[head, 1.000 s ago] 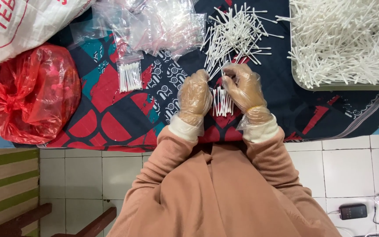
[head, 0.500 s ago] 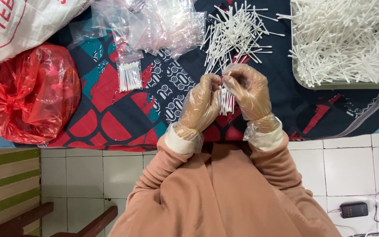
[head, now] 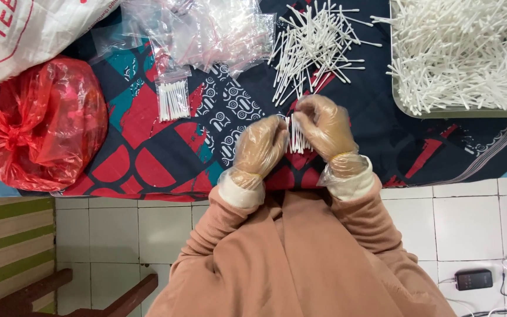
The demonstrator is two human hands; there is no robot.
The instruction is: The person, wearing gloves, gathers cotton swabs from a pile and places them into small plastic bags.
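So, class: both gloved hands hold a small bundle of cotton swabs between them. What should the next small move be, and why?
Probably square up the bundle, then reach for an empty bag. The left hand and right hand grip it together, its ends look uneven, and one filled bag already lies on the cloth.

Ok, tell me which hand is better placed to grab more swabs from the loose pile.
Right, probably. The right hand sits just below the loose pile of cotton swabs, while the left hand is lower and farther off. Both grip the swab bundle between them.
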